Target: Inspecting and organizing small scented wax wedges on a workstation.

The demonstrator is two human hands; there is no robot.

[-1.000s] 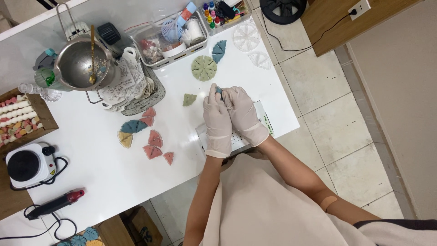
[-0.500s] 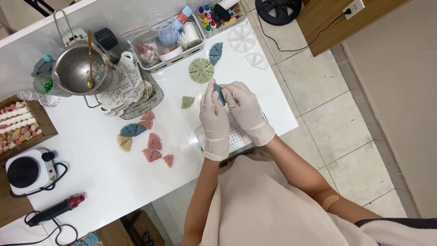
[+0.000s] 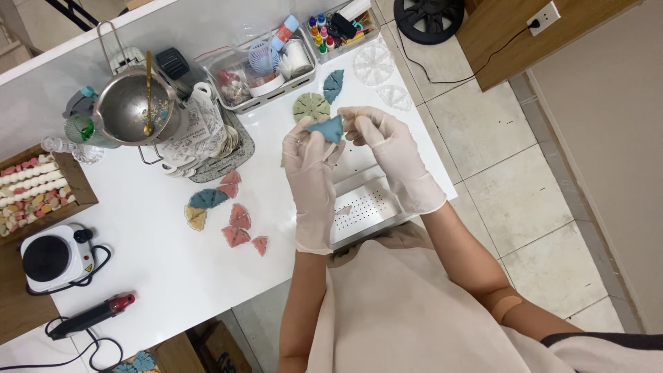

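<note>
The head view is showing the left hand (image 3: 312, 166) and right hand (image 3: 394, 155) both pinching a blue wedge (image 3: 326, 128) in a closed grip above the surface (image 3: 159, 255), and I judge too much pulling could be breaking it.

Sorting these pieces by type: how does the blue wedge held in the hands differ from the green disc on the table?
The blue wedge is a single fan-shaped slice; the green disc is a full round. The wedge is blue, the disc pale green. The wedge is held up between the left hand and right hand, both gloved, while the disc lies flat on the white table, untouched. Both look ribbed with radiating lines.
</note>
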